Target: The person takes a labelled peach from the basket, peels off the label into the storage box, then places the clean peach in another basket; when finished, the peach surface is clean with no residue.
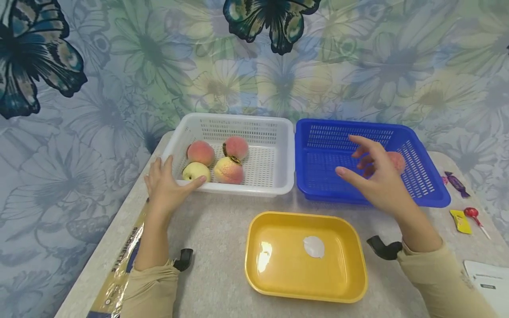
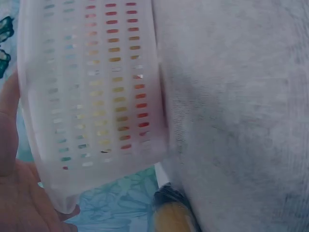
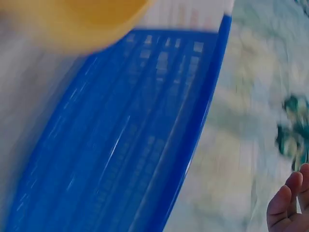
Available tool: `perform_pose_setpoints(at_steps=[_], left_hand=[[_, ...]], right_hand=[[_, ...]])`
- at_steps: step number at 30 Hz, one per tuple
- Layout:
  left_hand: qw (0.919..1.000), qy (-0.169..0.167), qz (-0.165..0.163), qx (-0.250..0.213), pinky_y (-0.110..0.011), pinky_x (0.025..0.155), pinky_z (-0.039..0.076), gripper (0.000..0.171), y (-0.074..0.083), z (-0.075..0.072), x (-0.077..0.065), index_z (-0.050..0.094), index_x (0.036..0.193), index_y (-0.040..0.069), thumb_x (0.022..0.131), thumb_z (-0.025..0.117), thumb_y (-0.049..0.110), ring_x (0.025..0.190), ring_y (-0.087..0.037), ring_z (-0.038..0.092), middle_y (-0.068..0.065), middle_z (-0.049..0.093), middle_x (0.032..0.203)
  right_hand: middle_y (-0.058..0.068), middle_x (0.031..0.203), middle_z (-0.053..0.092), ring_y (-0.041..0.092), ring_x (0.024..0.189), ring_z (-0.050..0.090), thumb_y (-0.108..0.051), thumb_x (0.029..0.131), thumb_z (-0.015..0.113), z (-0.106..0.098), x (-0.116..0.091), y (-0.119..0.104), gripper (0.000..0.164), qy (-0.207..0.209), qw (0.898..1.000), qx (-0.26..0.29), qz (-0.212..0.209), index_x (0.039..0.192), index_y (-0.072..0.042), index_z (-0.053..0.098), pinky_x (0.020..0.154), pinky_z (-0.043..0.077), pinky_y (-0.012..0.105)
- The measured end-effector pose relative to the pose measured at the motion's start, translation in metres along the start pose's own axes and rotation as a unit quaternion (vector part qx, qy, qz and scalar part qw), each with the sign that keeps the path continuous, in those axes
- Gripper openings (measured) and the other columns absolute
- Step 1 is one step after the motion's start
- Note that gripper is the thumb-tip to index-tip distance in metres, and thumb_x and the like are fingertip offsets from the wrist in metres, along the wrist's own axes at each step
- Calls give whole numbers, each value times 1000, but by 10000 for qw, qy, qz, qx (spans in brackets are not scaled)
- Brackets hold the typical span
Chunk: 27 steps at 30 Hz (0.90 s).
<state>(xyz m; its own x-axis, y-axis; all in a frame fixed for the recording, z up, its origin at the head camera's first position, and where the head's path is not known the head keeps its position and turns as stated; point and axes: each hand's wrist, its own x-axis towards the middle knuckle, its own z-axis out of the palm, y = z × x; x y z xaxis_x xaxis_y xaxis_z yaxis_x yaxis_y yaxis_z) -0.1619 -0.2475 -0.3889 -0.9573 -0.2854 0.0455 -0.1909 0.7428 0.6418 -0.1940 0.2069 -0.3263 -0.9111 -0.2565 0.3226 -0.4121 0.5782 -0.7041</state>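
My left hand [image 1: 165, 187] grips the front left corner of the white basket [image 1: 274, 190], its thumb over the front rim and fingers round the left end. Inside, toward the left, lie a pink peach [image 1: 200, 153], another peach [image 1: 237, 146], a yellow-and-pink peach [image 1: 228, 171] and a pale yellow fruit [image 1: 195, 171]. Dark bits show beside two of the peaches. Over the blue basket [image 1: 318, 194] my right hand [image 1: 377, 176] hovers with thumb and fingers spread apart, holding nothing. Partly hidden behind it, a pink peach [image 1: 396, 162] sits in that basket.
A yellow tray [image 1: 306, 282] with a whitish patch [image 1: 314, 246] stands in front. At the right lie a lollipop [image 1: 472, 213], a yellow-wrapped candy [image 1: 461, 221], a purple-wrapped candy [image 1: 457, 184] and a white paper [image 1: 489, 282]. The patterned wall [image 1: 318, 88] rises behind the baskets.
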Motion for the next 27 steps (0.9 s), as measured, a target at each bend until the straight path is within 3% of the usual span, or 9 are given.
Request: perform_pose_setpoints(at_steps=[8,13,20,27], left_hand=[[9994,-240,-12,239,-67,118,-11,133,-8,-1,4,-4,158,0,74,73,70,151,-43,-16,-24,-11,165],[9992,-271,-52,280,-67,118,-9,134,-10,0,4,-4,158,1,73,73,70,151,-43,-16,-24,-10,165],[9993,-142,5,340,-67,119,-3,131,-10,0,5,1,158,-1,73,76,66,152,-45,-10,-25,-4,165],[9994,-97,12,330,-67,119,-2,131,-7,-1,4,3,158,-1,73,76,66,152,-46,-8,-25,-3,165]], right_hand=[[7,113,51,23,98,49,-29,91,73,74,43,-37,62,-1295,9903,334,-365,146,-18,46,82,47,41],[7,120,51,25,108,49,-32,92,70,119,61,-52,62,-1960,9785,527,-356,146,-16,44,95,47,44],[9,127,49,32,114,53,-38,94,67,170,83,-56,61,-2433,9693,362,-11,147,-17,43,94,48,42],[11,141,51,27,126,50,-41,95,64,203,99,-54,62,-2628,9631,394,432,145,-11,44,107,44,46]])
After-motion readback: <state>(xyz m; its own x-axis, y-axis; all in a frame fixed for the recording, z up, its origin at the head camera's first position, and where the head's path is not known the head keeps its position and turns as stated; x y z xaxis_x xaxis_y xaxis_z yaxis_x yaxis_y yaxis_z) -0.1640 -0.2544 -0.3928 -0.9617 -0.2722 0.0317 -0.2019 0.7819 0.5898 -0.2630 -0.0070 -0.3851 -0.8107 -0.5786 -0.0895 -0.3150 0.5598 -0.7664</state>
